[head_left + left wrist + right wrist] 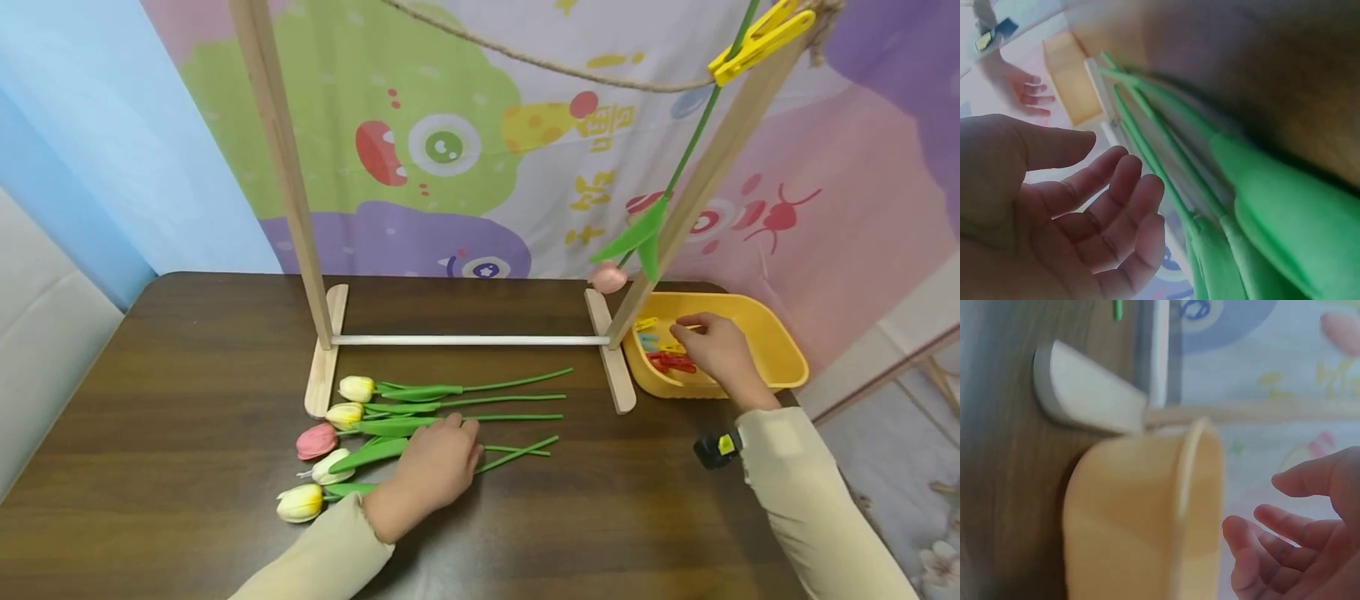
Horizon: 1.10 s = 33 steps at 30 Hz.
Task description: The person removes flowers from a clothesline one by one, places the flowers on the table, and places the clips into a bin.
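Several artificial tulips lie side by side on the table, among them a pink tulip and a yellow-white tulip. Just over their stems is my left hand, its fingers loosely bent and nothing in them; green leaves pass beside it in the left wrist view. My right hand hovers above the yellow basket, fingers relaxed and holding nothing. Inside the basket are small clothespins, including red clothespins. The right wrist view shows the right hand beside the basket's rim, thumb and fingers apart.
A wooden frame with a white crossbar stands behind the flowers. From its rope, a yellow clothespin holds a pink tulip hanging head down. The basket sits against the frame's right foot. A printed curtain hangs behind.
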Available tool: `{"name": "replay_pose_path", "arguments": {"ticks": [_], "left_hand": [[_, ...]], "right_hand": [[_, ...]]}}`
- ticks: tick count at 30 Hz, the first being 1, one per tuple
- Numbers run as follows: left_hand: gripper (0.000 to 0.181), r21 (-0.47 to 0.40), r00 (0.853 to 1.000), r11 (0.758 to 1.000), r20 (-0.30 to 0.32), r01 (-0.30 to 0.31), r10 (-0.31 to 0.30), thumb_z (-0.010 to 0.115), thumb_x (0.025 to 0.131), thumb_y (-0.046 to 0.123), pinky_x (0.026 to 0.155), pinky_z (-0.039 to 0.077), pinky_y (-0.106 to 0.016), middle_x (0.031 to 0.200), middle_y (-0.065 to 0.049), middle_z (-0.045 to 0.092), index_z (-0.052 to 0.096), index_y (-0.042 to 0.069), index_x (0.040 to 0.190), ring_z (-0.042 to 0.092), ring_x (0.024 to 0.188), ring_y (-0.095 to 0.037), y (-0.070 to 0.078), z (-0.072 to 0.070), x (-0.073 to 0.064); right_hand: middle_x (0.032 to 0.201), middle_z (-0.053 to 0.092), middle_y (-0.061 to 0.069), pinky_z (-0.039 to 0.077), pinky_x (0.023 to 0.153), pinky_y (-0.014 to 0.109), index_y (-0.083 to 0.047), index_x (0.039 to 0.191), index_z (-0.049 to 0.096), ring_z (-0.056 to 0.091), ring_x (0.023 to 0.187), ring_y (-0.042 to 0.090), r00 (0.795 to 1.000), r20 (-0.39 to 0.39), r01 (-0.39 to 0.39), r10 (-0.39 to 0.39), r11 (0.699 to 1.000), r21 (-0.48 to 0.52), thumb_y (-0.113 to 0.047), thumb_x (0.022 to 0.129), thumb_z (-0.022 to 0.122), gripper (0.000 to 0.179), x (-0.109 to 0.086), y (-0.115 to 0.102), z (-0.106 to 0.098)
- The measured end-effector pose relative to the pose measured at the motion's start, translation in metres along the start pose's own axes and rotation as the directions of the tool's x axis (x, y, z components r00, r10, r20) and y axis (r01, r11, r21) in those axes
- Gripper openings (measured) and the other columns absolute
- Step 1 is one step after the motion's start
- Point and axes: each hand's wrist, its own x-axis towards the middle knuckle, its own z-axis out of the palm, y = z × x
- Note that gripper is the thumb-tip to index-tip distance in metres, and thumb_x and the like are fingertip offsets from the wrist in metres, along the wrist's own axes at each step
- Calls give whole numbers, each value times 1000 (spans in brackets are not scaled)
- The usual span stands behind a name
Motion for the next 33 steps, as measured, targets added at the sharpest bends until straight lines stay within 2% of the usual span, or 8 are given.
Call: {"name": "replay_pose_path", "arguments": {"ticks": [3, 8, 13, 17, 20, 24, 29, 33], "left_hand": [[12, -67, 1000, 998, -11, -2, 1, 60, 88, 15, 54, 44, -35, 72, -4, 54, 56, 9, 79, 55, 67, -22, -3, -6, 3], [10, -203, 999, 978, 13, 45, -44, 57, 92, 15, 62, 46, -37, 79, -4, 58, 60, 8, 87, 57, 73, -21, -7, -19, 12], [13, -291, 996, 954, -30, 68, -80, 55, 94, 18, 66, 45, -33, 81, -2, 57, 61, 7, 95, 54, 74, -17, -6, -32, 22], [13, -354, 992, 934, -81, 57, -92, 55, 94, 19, 69, 46, -32, 84, -1, 57, 61, 9, 97, 55, 77, -17, -1, -42, 31], [12, -399, 987, 916, -131, 35, -95, 55, 93, 20, 73, 47, -32, 87, -1, 58, 60, 10, 97, 56, 81, -17, 5, -51, 38], [12, -464, 976, 886, -190, 9, -109, 55, 93, 20, 72, 45, -30, 85, 0, 57, 60, 11, 97, 54, 78, -15, 12, -64, 50], [12, -535, 963, 844, -243, -29, -120, 54, 93, 19, 77, 47, -29, 89, -2, 57, 60, 10, 97, 55, 84, -15, 19, -82, 66], [12, -548, 954, 834, -278, -59, -116, 53, 93, 19, 79, 47, -30, 92, -2, 57, 60, 10, 97, 56, 87, -16, 23, -91, 78]], "right_hand": [[112, 59, 25, 49, 71, 34, 4, 122, 54, 57, 90, 32, 997, -65, 45, -44, 999, 12, -37, 96, 45, 49, -11, -13, 0], [103, 62, 21, 46, 60, 25, 1, 118, 58, 59, 79, 25, 981, -165, 114, -105, 993, 43, -40, 95, 48, 48, -28, -32, -6], [99, 64, 18, 45, 52, 19, -3, 116, 59, 55, 63, 1, 949, -283, 183, -142, 975, 125, -41, 94, 50, 45, -43, -52, -17], [97, 65, 11, 44, 55, 13, -5, 115, 60, 50, 62, -10, 908, -386, 244, -165, 955, 167, -38, 93, 52, 41, -49, -66, -26], [86, 62, -6, 42, 57, 10, -6, 113, 62, 51, 64, -9, 866, -466, 302, -183, 933, 196, -34, 92, 56, 36, -50, -76, -34], [75, 56, -23, 43, 59, 9, -4, 109, 63, 55, 65, -4, 800, -566, 403, -197, 876, 265, -24, 90, 60, 28, -49, -89, -47], [77, 61, -17, 44, 59, 10, -5, 104, 65, 58, 66, -1, 731, -649, 515, -210, 793, 324, -17, 88, 62, 20, -48, -105, -66], [76, 61, -17, 45, 61, 11, -7, 102, 66, 58, 65, 0, 693, -687, 571, -218, 748, 339, -11, 87, 62, 16, -47, -117, -78]]}}
